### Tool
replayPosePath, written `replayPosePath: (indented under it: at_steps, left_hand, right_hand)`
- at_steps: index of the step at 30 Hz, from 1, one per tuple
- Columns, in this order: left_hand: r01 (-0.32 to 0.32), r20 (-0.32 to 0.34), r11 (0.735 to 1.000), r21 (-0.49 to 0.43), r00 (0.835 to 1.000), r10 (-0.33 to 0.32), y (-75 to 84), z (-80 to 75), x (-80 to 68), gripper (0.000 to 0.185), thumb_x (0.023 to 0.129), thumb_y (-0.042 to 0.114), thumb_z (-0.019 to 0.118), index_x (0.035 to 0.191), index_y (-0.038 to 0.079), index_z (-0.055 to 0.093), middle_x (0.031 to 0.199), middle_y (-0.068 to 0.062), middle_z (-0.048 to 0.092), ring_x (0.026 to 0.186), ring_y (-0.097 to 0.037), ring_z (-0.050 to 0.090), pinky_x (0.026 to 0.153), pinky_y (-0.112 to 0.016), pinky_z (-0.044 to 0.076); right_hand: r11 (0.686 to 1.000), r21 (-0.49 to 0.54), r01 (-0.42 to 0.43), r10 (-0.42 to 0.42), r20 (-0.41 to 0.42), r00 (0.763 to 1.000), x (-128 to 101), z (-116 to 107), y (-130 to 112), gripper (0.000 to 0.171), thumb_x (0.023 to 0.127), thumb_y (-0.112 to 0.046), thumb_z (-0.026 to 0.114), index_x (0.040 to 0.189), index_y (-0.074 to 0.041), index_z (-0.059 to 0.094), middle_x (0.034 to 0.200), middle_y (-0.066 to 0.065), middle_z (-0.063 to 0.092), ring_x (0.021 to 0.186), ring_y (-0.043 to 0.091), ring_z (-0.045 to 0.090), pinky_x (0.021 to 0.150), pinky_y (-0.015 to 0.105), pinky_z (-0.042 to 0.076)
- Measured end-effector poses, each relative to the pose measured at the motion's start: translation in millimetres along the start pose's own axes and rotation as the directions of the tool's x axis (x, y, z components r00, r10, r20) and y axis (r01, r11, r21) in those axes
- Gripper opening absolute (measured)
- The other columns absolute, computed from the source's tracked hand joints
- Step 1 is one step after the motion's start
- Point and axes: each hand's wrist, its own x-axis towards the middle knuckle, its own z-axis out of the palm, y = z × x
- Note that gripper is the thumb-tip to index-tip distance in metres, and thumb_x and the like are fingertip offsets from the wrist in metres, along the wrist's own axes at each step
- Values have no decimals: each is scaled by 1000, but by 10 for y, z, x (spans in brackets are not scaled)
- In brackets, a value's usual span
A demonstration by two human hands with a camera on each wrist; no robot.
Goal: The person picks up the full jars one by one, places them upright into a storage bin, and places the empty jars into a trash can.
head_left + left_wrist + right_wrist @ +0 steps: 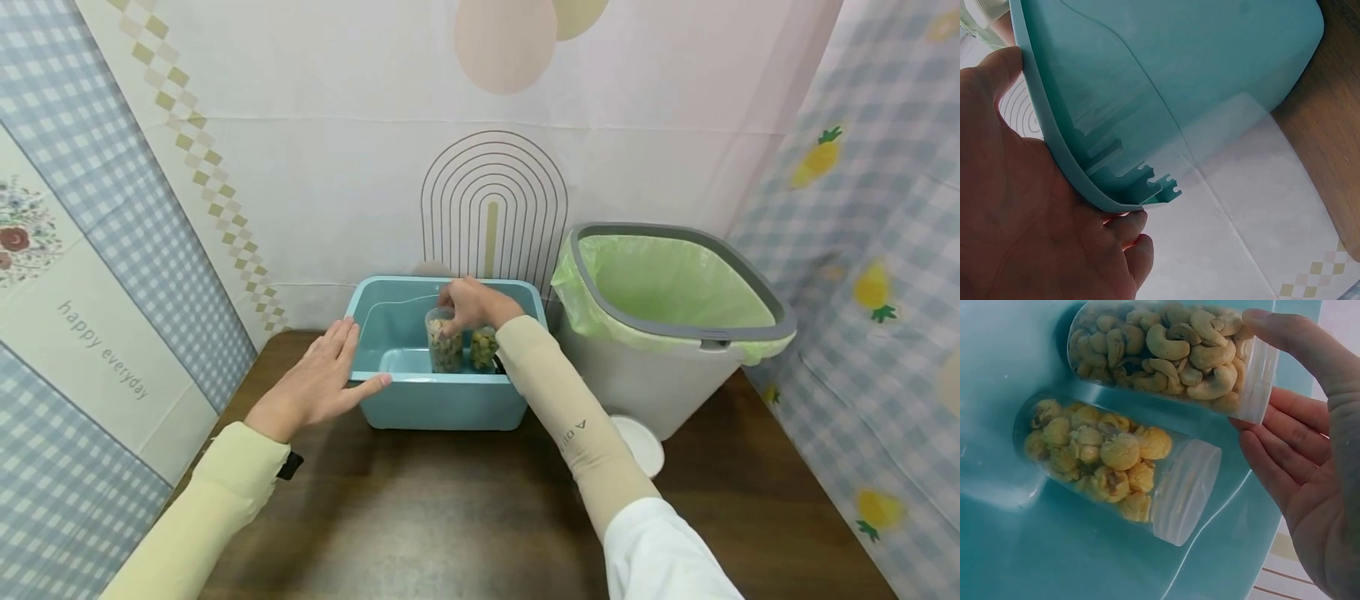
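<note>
A clear jar of cashews (446,348) stands inside a light blue plastic tub (442,406). My right hand (478,303) reaches over the tub and grips the jar near its top, thumb on one side and fingers on the other. Close beside it, also in the tub, is a jar of caramel popcorn (1097,459) with a translucent lid. At the tub's front left corner my left hand (318,379) rests against the rim (1054,137), its fingers extended along the left side and its thumb reaching over the front edge.
A grey trash bin (630,375) with a green liner (675,279) stands right of the tub. A white round lid-like disc (640,446) lies in front of it, partly behind my right forearm. The dark wooden table (420,517) meets patterned cloth walls (337,167).
</note>
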Motion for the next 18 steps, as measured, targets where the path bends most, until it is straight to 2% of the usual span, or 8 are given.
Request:
replayPosePath:
  at_steps: [7,13,18]
  left_hand:
    - [2,-1,1000,2,1000,-2,8,-15,-5,107,105,70,43,165,-11,8,176,-30,2,164,-49,3,132,-65,10]
    - [0,-5,1000,1,1000,0,5,-2,-2,106,105,69,44,165,-11,9,176,-30,2,164,-50,4,132,-65,11]
    - [1,-6,1000,1,1000,-1,13,4,-7,106,105,68,45,165,-11,10,175,-30,3,164,-49,4,133,-64,11]
  right_hand:
    - [1000,-12,17,-17,3,1000,10,-2,-25,55,92,-33,84,136,-5,69,127,10,71,109,22,63,99,41,57]
    - [1000,-26,8,-8,19,1000,3,26,-42,58,91,-32,85,139,-5,68,129,10,71,111,21,64,100,40,57]
    - [1000,-15,7,-7,29,1000,9,53,-28,53,90,-30,86,134,-5,70,118,10,71,100,20,61,91,39,56]
